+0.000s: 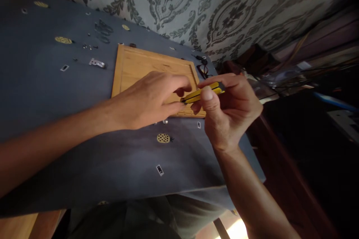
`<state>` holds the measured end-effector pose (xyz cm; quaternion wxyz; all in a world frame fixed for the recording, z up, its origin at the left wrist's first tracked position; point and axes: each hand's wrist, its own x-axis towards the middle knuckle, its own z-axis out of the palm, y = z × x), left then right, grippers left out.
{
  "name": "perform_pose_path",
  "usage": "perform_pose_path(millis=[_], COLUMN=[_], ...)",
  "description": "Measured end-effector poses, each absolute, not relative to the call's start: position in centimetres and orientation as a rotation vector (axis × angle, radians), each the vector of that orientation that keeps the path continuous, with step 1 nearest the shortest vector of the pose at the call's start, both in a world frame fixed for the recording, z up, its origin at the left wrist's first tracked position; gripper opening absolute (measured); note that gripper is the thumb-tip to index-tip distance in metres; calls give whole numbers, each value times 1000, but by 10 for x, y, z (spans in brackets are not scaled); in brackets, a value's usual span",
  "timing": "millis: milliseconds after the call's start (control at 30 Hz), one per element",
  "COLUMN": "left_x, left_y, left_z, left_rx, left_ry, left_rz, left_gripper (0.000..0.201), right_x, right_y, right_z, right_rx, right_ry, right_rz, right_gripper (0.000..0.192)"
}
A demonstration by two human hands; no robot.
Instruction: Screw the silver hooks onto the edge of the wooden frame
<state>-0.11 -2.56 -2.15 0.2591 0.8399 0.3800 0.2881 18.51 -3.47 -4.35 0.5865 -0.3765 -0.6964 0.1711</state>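
Over a wooden panel (157, 59) with a raised frame, my right hand (231, 110) grips a yellow-and-black screwdriver (193, 96) by its handle, between thumb and fingers. The handle slants down to the left; no shaft can be made out. My left hand (157, 99) reaches in from the left, its thumb and curled fingers apart around the screwdriver's lower end. The thumb tip is close to that end; whether they touch is unclear. Small metal parts (165, 121) lie at the panel's near edge, partly under my left hand.
A metal hinge (97, 63) and several small screws (90, 47) lie left on the dark patterned tablecloth (134, 160). Black cable and glasses-like items (204, 68) are behind the panel at right. A patterned wall (174, 3) rises behind. Dark furniture (314, 138) stands right.
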Motion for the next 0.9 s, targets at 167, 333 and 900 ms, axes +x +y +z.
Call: perform_pose_path(millis=[167, 333, 900], left_x=[6, 2, 4], left_y=[-17, -8, -5], left_z=[-3, -1, -21], left_rx=[2258, 2233, 2274], left_ry=[890, 881, 940], left_rz=[828, 863, 875], left_gripper=[7, 6, 19], right_x=[179, 184, 184], right_y=[-37, -50, -70], right_z=[-41, -60, -102], right_rx=[-888, -965, -1504], right_ry=[-1586, -1482, -1649], right_rz=[358, 529, 885], right_gripper=[22, 33, 24])
